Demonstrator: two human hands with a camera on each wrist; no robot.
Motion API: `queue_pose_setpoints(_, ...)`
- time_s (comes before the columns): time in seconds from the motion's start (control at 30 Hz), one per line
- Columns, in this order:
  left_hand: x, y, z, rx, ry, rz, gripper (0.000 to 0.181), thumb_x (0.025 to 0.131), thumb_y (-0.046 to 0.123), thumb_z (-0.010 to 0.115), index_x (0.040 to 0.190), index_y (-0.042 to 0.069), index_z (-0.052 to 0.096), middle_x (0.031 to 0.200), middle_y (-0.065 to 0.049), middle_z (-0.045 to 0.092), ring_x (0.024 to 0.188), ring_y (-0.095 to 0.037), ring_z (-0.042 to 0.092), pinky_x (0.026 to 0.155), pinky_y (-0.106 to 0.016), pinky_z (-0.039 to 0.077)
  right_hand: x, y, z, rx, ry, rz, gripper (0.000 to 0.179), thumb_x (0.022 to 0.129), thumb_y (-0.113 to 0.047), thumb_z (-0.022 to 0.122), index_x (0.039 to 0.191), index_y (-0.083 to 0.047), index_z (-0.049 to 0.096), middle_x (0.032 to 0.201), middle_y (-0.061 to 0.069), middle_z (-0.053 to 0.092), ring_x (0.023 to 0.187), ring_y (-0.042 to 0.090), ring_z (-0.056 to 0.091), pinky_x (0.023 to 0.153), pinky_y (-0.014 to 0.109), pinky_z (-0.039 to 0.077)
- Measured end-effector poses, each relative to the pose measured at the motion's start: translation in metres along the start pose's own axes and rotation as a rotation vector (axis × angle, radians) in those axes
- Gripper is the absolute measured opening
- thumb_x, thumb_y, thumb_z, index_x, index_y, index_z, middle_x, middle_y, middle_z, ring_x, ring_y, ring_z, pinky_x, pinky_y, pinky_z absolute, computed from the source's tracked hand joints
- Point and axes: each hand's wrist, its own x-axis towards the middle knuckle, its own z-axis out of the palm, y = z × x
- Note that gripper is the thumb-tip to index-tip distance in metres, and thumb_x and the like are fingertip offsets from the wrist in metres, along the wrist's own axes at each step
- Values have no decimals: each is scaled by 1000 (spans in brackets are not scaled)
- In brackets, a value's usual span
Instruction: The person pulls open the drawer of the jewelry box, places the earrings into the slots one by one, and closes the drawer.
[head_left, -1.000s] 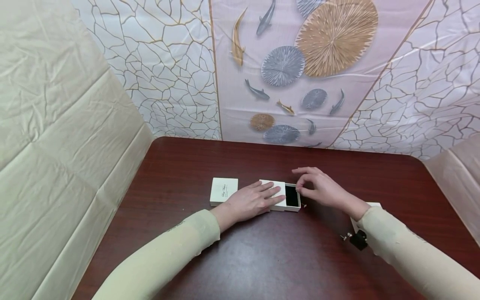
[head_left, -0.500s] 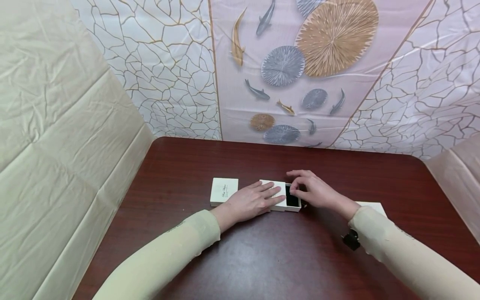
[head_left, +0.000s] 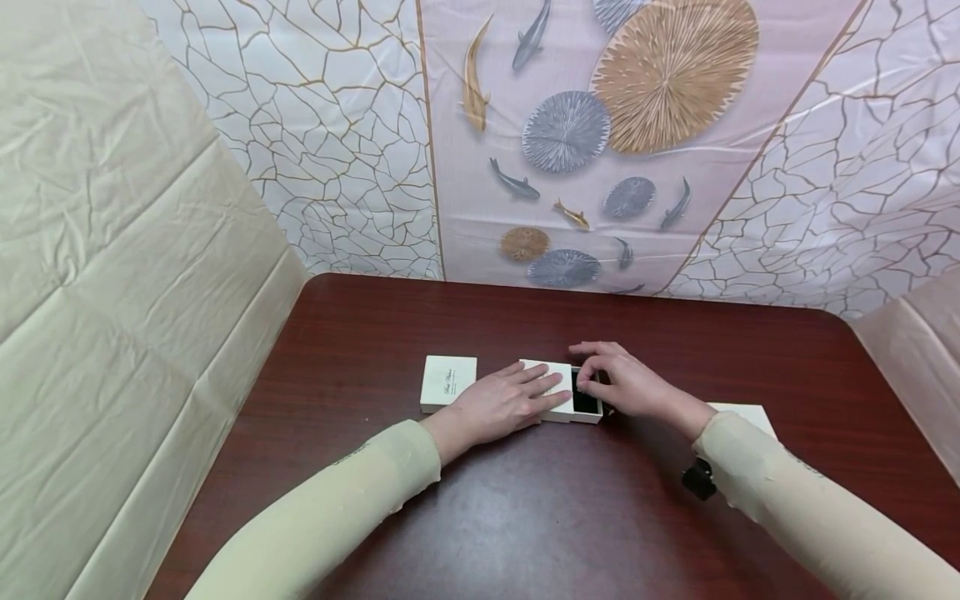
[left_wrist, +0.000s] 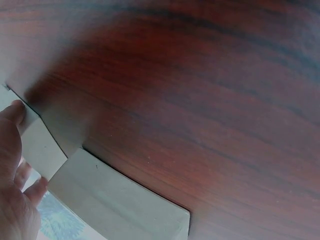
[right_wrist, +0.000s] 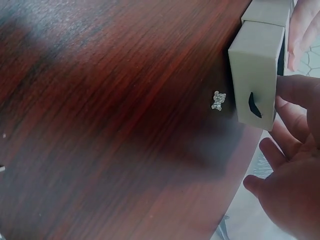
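Observation:
My left hand [head_left: 506, 404] lies with spread fingers on the white sleeve [head_left: 562, 377] of a small drawer-style jewelry box. Its thumb touches the sleeve's near side in the left wrist view. The box's drawer [right_wrist: 255, 75], with a black ribbon pull [right_wrist: 254, 106] on its end, sticks out to the right. A black pad [head_left: 587, 403] lines it. Over this pad, my right hand [head_left: 618, 379] brings thumb and index fingertips together; anything between them is hidden. A sparkly stone-set piece, like an earring [right_wrist: 218, 100], lies on the table beside the drawer.
Left of my left hand sits a second white box [head_left: 448, 379] with dark lettering. Partly under my right forearm are a white flat piece [head_left: 750, 412] and a black object [head_left: 699, 479]. Everything rests on a dark red-brown wooden table [head_left: 480, 533], with patterned cloth behind.
My right hand has shifted left, from the drawer's right edge to over its black pad. My left hand and the box sleeve have stayed in place.

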Motion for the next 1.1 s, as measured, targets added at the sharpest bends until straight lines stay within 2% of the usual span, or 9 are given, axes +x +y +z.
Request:
queue_pose_setpoints(0.3,0,0,0,5,-4,2,54,111,37,59,163,27,48,165,-3,49,154,-23,44,122,-43,43,0,5,0,-30,-1,14,17,100,-4,72,89,-17,74,147,26,61,141,51,47,115,68,36)
queue_pose_setpoints(0.53,0,0,0,-4,2,0,54,111,37,59,163,27,48,164,-3,50,154,-23,45,122,-44,43,1,2,1,-155,54,-42,17,95,-1,77,86,-15,72,142,24,65,142,49,49,121,77,21)
queue_pose_setpoints(0.8,0,0,1,1,1,0,54,111,38,59,163,27,49,164,-3,50,154,-23,44,122,-44,43,0,0,2,-320,107,-133,18,88,-1,82,85,-15,72,138,19,68,141,45,53,121,76,23)
queue_pose_setpoints(1.1,0,0,1,9,-11,-5,54,111,37,58,163,27,48,165,-3,49,154,-22,43,122,-43,42,1,-2,1,-380,112,-153,18,86,-2,86,83,-14,72,137,18,69,141,44,54,123,72,23)
